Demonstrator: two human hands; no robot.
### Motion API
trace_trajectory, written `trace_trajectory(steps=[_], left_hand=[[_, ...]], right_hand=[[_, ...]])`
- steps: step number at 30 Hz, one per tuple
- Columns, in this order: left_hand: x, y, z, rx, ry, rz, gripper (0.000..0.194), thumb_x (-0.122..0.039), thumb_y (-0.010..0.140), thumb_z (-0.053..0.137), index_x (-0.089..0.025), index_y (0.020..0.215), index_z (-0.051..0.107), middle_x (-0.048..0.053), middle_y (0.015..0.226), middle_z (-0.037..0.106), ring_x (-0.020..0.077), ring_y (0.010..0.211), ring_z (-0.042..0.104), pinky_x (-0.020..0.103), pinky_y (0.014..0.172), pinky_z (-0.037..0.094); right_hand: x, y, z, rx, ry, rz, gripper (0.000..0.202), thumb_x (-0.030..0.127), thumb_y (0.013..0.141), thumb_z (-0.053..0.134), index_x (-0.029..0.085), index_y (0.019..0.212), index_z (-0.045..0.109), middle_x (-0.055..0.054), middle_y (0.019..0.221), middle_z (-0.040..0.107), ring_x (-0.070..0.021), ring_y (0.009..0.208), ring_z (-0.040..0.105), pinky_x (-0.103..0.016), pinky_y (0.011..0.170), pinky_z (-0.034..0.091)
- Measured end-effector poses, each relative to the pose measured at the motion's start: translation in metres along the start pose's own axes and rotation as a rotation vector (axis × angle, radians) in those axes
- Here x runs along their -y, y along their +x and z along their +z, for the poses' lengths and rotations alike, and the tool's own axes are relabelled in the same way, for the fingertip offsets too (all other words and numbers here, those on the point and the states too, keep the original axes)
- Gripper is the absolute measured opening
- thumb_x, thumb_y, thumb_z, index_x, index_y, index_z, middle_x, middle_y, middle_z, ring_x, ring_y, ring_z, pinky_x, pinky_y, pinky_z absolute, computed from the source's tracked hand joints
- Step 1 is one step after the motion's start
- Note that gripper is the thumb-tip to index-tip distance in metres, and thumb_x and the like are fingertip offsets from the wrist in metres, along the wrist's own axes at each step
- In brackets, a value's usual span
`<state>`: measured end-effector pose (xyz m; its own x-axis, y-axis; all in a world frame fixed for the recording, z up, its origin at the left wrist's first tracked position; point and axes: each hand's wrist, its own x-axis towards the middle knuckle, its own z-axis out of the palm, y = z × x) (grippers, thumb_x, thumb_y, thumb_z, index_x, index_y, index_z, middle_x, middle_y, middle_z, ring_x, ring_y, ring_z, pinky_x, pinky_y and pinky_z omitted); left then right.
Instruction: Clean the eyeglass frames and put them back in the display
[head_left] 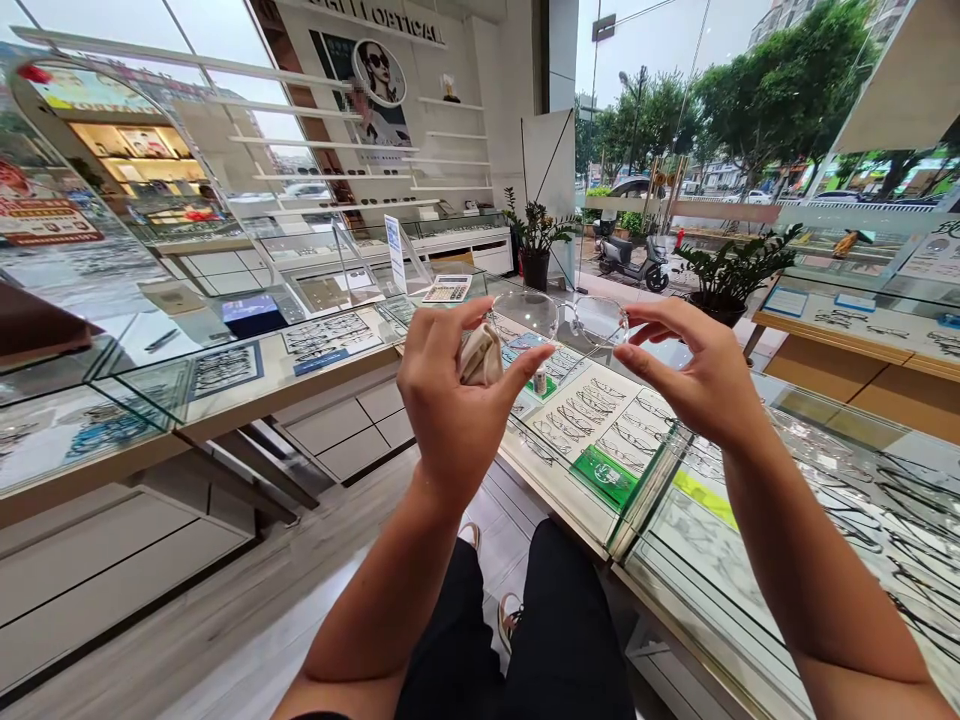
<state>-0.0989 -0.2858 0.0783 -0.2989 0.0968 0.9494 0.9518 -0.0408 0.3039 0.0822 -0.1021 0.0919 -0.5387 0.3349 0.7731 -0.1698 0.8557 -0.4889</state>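
Observation:
Thin-framed clear eyeglasses (559, 318) are held up in front of me, over the glass display counter. My left hand (457, 385) has the left end of the frame at its fingertips and also holds a crumpled beige cloth (481, 356) against the palm. At the right end, my right hand (686, 370) pinches the frame between thumb and fingers. Behind and below the lenses, rows of eyeglasses (581, 412) lie inside the counter. A small white bottle (540, 380) stands near my left thumb, by a green card.
A green box (606, 478) lies in the front counter. To the left runs another glass counter (210, 425) with frames and a blue case. A calculator (448, 289) and potted plants (535, 270) are farther back. A standing mirror (112, 150) is at far left.

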Motion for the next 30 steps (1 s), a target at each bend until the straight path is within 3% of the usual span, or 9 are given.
trace_trajectory(steps=[17,30], left_hand=[[0.0032,0.0053,0.0014,0.006,-0.028,0.027,0.055,-0.047,0.080,0.099,-0.027,0.125,0.077,0.003,0.109,0.066,0.0234,0.105,0.071,0.040,0.100,0.063],[0.0065,0.0043,0.0038,-0.008,-0.060,-0.021,0.054,-0.047,0.078,0.101,-0.028,0.122,0.078,0.003,0.108,0.069,0.0241,0.105,0.072,0.043,0.100,0.064]], right_hand=[[-0.0024,-0.0028,0.0049,0.032,-0.117,-0.039,0.049,0.067,0.101,0.072,0.027,0.129,0.079,-0.010,0.123,0.082,-0.0266,0.097,0.078,-0.045,0.090,0.062],[0.0025,-0.0040,0.0060,-0.030,-0.213,-0.117,0.043,0.062,0.102,0.073,0.026,0.126,0.078,-0.010,0.117,0.082,-0.0261,0.091,0.078,-0.044,0.085,0.062]])
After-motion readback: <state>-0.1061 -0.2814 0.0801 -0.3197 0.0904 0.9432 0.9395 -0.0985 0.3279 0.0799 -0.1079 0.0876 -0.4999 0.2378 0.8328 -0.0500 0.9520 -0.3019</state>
